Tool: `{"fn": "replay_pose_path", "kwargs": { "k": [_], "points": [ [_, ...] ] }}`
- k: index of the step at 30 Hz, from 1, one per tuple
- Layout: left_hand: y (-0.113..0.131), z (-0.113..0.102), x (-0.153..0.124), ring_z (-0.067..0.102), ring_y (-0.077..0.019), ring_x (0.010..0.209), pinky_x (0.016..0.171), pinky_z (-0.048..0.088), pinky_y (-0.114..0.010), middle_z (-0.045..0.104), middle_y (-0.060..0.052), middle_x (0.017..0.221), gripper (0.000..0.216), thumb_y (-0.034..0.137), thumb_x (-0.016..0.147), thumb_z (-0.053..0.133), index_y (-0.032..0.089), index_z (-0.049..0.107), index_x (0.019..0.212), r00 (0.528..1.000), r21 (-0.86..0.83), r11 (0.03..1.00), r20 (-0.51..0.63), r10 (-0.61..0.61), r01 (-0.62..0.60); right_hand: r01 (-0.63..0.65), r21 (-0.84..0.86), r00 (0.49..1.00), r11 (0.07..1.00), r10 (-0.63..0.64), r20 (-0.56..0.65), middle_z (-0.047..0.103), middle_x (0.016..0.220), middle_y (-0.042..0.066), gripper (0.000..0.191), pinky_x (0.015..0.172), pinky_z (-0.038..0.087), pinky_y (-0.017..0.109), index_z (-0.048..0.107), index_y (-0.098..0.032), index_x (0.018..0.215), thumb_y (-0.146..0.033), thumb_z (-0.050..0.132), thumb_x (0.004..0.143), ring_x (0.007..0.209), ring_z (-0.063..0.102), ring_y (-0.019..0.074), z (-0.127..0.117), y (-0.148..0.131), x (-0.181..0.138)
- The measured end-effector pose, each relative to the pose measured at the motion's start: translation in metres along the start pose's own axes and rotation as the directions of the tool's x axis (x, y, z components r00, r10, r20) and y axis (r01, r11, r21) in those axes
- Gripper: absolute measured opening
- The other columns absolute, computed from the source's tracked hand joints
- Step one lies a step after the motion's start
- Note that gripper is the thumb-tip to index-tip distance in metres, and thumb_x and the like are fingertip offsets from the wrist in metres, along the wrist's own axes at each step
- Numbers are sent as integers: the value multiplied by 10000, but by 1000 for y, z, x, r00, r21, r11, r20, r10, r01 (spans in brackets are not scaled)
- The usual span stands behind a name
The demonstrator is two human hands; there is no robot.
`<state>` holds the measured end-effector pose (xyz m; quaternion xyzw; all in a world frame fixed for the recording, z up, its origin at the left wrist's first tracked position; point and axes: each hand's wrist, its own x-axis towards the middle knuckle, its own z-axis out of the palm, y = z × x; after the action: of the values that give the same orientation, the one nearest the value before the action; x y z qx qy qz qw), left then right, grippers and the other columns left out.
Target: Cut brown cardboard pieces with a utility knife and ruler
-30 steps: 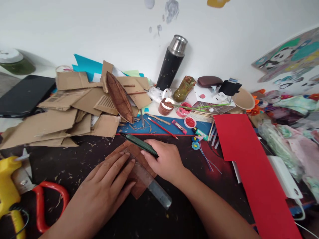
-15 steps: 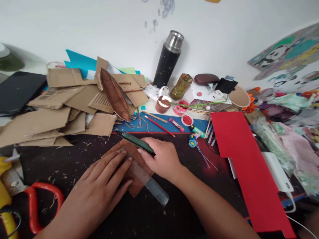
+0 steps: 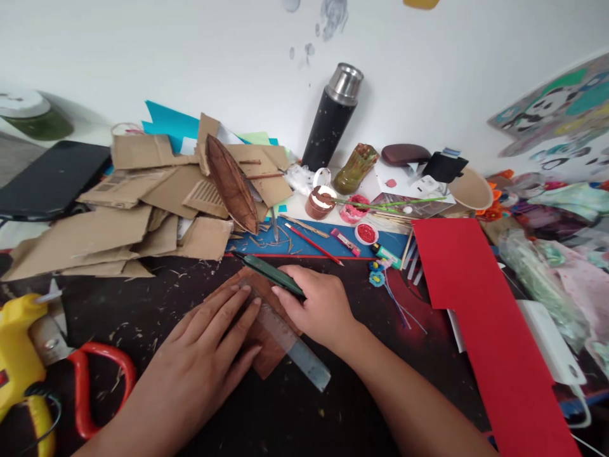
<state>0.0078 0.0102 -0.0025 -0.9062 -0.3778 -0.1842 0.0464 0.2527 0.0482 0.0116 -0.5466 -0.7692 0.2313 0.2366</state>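
Observation:
My left hand (image 3: 200, 355) lies flat with fingers stretched out, pressing a clear plastic ruler (image 3: 304, 358) down on a brown-painted piece of cardboard (image 3: 269, 362). The ruler runs slantwise across the piece and sticks out past its near edge. My right hand (image 3: 323, 308) is closed around a dark green utility knife (image 3: 271, 271), whose front end points to the upper left, over the far side of the piece. The knife's tip is too small to make out clearly.
Behind lie stacked cardboard scraps (image 3: 109, 231) and a brown boat-shaped piece (image 3: 231, 184). A black flask (image 3: 330, 127), open paint pots (image 3: 320, 204) and a red pencil (image 3: 314, 244) stand or lie at the back. Red card (image 3: 480, 317) is on the right; red-handled scissors (image 3: 80, 393) and a yellow glue gun (image 3: 21, 343) are left.
The view has turned slightly left, so everything appears shifted to the right. Both hands, the knife and the ruler keep nearly the same places on the brown cardboard.

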Motion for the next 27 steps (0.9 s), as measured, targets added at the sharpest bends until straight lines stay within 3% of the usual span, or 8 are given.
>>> {"fn": "replay_pose_path", "kwargs": {
  "k": [11, 27],
  "points": [
    [0, -3, 5, 654, -367, 1412, 1104, 507, -478, 703, -202, 1543, 499, 380, 1097, 512, 105, 655, 1488, 1000, 0, 1000, -3, 16, -16, 14, 15, 1000, 1000, -14, -16, 863, 1183, 72, 234, 912, 603, 346, 740, -224, 1271, -336, 651, 1085, 1072, 828, 255, -2, 1, -1],
    [0, -1, 2, 648, -346, 1439, 1142, 524, -470, 689, -157, 1576, 574, 386, 1086, 550, 175, 558, 1619, 1000, -79, 996, -10, -30, 29, 15, 19, 1000, 1000, -15, -5, 862, 1181, 62, 220, 912, 606, 348, 739, -235, 1260, -334, 639, 1090, 1068, 828, 247, -2, 0, -1]
  ]
}}
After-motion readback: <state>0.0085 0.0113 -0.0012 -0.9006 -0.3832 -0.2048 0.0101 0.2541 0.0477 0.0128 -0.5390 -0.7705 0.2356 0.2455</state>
